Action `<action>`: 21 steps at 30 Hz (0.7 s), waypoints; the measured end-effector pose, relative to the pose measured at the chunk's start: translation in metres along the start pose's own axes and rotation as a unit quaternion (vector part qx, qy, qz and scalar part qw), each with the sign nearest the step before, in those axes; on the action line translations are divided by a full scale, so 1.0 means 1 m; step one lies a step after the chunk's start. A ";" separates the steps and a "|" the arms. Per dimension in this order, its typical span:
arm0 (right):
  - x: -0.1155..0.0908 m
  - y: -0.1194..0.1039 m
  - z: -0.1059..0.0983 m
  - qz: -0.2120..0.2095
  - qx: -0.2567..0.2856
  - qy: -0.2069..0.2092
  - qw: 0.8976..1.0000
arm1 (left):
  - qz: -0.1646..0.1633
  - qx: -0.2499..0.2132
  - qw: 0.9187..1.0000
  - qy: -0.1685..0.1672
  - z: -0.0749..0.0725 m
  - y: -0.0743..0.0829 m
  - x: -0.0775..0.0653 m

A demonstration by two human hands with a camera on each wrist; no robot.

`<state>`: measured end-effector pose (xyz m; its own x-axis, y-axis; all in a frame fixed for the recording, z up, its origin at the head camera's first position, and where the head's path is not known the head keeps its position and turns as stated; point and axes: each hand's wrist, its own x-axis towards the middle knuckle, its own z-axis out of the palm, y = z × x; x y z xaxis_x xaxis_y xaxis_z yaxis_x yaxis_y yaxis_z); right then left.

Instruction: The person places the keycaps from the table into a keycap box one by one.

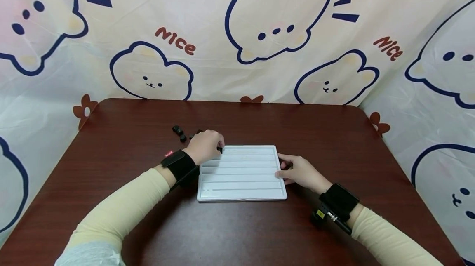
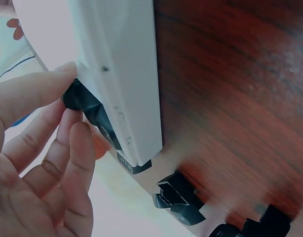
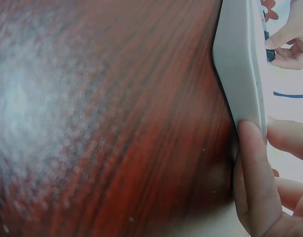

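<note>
A white ridged tray (image 1: 242, 179) lies flat on the table. At its far left corner my left hand (image 1: 205, 147) pinches a black keycap (image 2: 75, 94) between thumb and fingertips, right against the tray's edge. More black keycaps (image 2: 178, 195) with white lettering show beside the tray in the left wrist view. My right hand (image 1: 302, 172) grips the tray's right edge, thumb on top and fingers along the side. In the right wrist view a finger (image 3: 255, 163) presses along the tray's side wall (image 3: 238, 64).
Several loose black keycaps (image 1: 179, 130) lie on the brown wooden table (image 1: 237, 233), behind and left of the left wrist. A patterned white curtain (image 1: 208, 10) hangs behind the table and at both sides. Each wrist wears a black strap (image 1: 338, 203).
</note>
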<state>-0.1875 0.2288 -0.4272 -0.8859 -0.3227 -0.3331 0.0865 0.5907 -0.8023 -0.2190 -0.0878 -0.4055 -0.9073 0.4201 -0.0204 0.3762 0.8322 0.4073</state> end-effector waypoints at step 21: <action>0.001 0.001 0.000 0.001 -0.001 -0.001 1.000 | -0.006 -0.011 1.000 -0.016 -0.002 -0.004 0.000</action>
<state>-0.1881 0.2287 -0.4279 -0.8852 -0.3229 -0.3350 0.0873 0.5920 -0.8012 -0.2209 -0.0918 -0.4049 -0.9053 0.4212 -0.0552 0.3600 0.8297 0.4265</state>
